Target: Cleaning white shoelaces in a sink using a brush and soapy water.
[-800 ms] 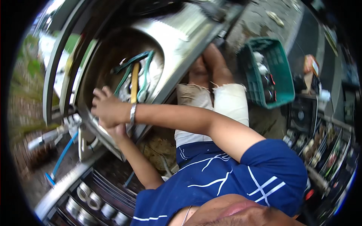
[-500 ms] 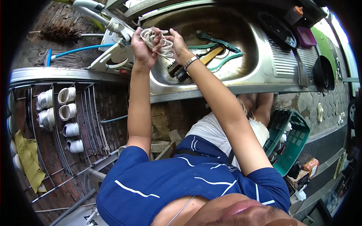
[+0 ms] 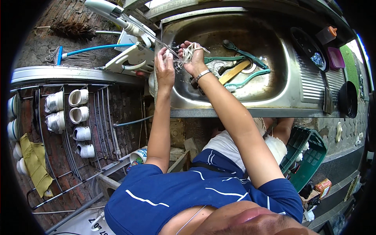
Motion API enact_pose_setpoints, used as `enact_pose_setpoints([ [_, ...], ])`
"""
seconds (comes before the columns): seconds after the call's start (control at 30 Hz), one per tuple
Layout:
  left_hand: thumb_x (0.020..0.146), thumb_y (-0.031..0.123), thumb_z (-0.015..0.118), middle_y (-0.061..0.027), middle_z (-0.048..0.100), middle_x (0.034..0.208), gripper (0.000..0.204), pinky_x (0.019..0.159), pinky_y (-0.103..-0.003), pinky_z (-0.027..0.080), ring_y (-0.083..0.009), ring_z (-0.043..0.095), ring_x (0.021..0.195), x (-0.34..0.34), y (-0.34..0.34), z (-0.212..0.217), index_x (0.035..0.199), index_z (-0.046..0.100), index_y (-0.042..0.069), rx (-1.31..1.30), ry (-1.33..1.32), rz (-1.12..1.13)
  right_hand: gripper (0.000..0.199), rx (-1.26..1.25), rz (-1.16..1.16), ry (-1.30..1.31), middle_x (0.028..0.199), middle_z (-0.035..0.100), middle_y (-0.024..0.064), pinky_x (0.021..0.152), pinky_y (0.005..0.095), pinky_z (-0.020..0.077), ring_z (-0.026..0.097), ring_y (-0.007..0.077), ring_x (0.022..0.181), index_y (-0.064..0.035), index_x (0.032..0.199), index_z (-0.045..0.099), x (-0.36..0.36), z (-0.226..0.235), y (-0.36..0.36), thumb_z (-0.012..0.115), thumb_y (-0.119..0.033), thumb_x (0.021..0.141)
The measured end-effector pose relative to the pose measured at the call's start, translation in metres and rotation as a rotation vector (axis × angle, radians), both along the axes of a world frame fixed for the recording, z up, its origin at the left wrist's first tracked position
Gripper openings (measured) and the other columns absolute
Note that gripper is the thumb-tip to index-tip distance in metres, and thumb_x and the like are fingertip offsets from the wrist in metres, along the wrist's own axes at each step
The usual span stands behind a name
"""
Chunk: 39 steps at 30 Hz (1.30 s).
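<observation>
A bundle of white shoelaces (image 3: 191,51) rests in my right hand (image 3: 196,65), whose fingers curl around it over the left side of the steel sink (image 3: 270,92). A thin stream of water from the tap (image 3: 135,30) runs down onto the laces and splashes. My left hand (image 3: 165,69) is raised beside the stream near the sink's left edge, its fingers stretched upward and apart from the laces. Under and beside my right hand lie a green-handled brush (image 3: 250,79), another green brush (image 3: 244,53) and a brush with a yellow handle (image 3: 235,71).
Right of the basin, a black pan (image 3: 307,47), a purple container (image 3: 335,58) and a black bowl (image 3: 347,100) stand by the ribbed drainboard (image 3: 313,84). White shoes (image 3: 78,98) sit on a metal rack at left. A green crate (image 3: 313,156) stands below the sink at right.
Both hands have moved lower and rightward over the basin. My left hand has come off the shoelaces, which now lie in my right hand under the water stream.
</observation>
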<state>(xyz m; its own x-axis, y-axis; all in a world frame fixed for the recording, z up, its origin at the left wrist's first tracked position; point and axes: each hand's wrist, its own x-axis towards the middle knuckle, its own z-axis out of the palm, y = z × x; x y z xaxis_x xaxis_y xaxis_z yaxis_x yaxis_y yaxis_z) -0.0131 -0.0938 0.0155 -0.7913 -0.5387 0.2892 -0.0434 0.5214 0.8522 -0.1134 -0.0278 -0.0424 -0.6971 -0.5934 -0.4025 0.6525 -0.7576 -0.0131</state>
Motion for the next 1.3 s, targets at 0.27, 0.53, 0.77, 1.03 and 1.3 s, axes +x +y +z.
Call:
enact_pose_setpoints([
  [0.27,0.099,0.056,0.033,-0.0205,0.047,0.144,0.068,0.112,-0.050,0.038,-0.0356,0.048,0.130,-0.010,0.022,-0.027,0.142,0.042,0.004,1.683,0.167,-0.185,0.024,1.316,0.028,1.203,0.105,0.073,0.0141,0.070,0.0403,0.0524,0.066,0.0319,0.073,-0.0098,0.091,0.078,0.008,0.017,0.006,0.061,-0.026,0.085],
  [0.53,0.106,0.024,0.034,-0.0128,0.064,0.122,0.037,0.094,-0.038,0.054,-0.0253,0.064,0.109,-0.038,0.018,-0.049,0.123,0.058,0.004,1.472,0.306,-0.005,0.034,1.043,-0.346,1.102,0.104,0.072,0.0133,0.089,0.0372,0.0502,0.065,0.0237,0.097,-0.0063,0.110,0.072,-0.001,0.020,0.006,0.052,-0.024,0.090],
  [0.77,0.089,0.020,0.062,-0.0186,0.065,0.113,0.033,0.106,-0.046,0.036,-0.0351,0.053,0.116,-0.032,0.032,-0.043,0.116,0.068,0.004,-0.304,0.094,0.024,0.048,-0.024,0.093,0.187,0.101,0.068,0.0163,0.089,0.0414,0.0526,0.065,0.0302,0.096,0.0009,0.115,0.064,-0.002,-0.005,0.003,0.043,-0.040,0.100],
  [1.03,0.101,0.006,0.047,-0.0249,0.036,0.149,0.051,0.112,-0.040,0.039,-0.0299,0.041,0.138,0.000,0.047,-0.025,0.148,0.030,-0.003,0.450,0.283,0.060,0.023,-0.087,0.091,-0.017,0.086,0.068,0.0136,0.078,0.0397,0.0565,0.065,0.0290,0.078,-0.0041,0.089,0.062,0.005,0.000,0.000,0.051,-0.024,0.092],
  [1.3,0.089,0.011,0.069,-0.0083,0.068,0.120,0.028,0.105,-0.037,0.043,-0.0257,0.054,0.127,-0.013,0.044,0.008,0.117,0.071,0.012,-0.375,-0.148,-0.097,0.051,-0.215,0.190,0.224,0.107,0.068,0.0144,0.093,0.0475,0.0534,0.068,0.0314,0.096,-0.0037,0.116,0.062,0.021,0.006,-0.005,0.036,-0.043,0.097],
])
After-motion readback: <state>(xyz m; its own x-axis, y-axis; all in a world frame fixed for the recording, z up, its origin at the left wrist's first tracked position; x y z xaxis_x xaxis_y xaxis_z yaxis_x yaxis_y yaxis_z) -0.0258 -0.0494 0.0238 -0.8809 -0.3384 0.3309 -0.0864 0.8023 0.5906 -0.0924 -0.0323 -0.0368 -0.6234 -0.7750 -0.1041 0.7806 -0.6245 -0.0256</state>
